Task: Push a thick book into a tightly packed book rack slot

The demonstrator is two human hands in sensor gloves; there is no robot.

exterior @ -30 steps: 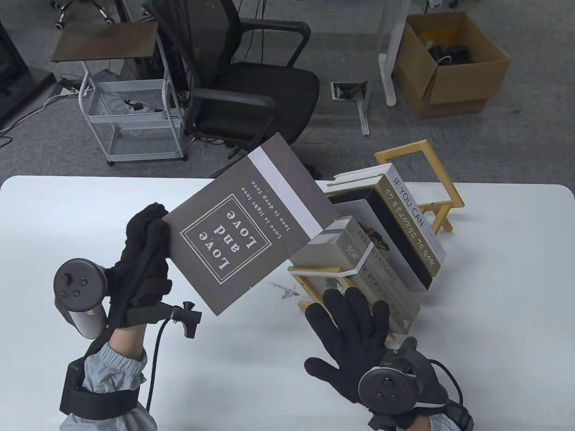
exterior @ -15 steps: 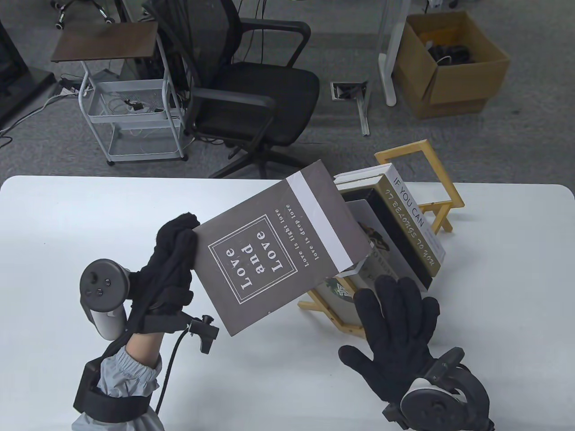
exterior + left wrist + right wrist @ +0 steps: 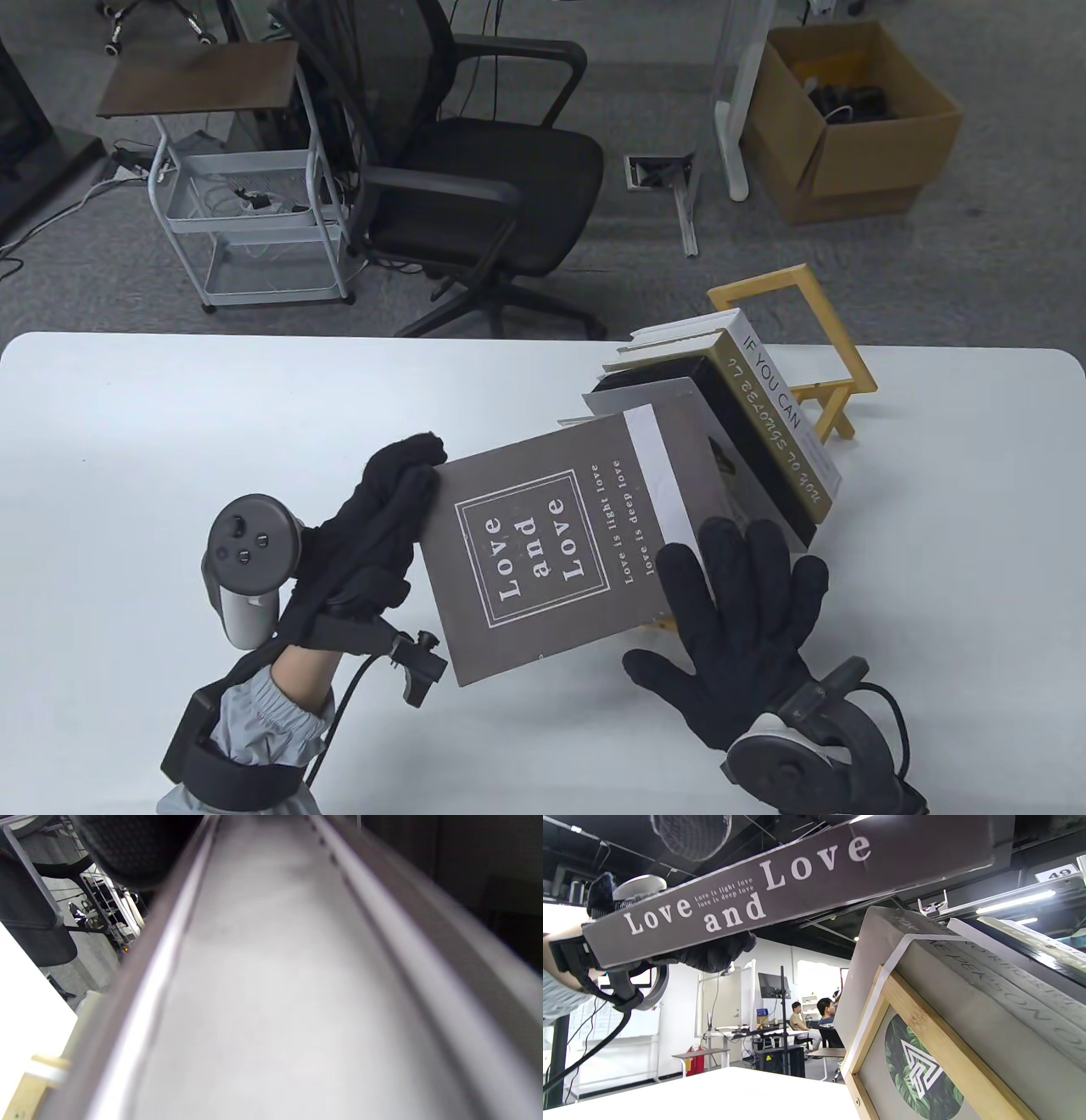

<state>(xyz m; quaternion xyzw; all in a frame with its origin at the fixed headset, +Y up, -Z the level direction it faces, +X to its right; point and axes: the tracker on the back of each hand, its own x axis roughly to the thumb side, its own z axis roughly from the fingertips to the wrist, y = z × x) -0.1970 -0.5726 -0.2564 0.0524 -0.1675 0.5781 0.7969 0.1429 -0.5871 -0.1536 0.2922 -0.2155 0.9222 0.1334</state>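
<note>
Grey-covered and rigid, the thick book (image 3: 560, 556) looks like a boxy hardback, probably hefty with smooth boards that could slip in cloth gloves. At its left edge the left hand (image 3: 373, 535) grips it, fingers wrapped over the edge, holding it aloft and tilted above the table (image 3: 170, 424), toward the near edge. To the right, the right hand (image 3: 738, 628) hovers with fingers spread, holding nothing, against the wooden rack (image 3: 836, 378) and its leaning books (image 3: 764, 416).

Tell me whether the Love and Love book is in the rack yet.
Not in. The Love and Love book is held by the left hand above the rack's books; the right wrist view shows a gap beneath it.
</note>
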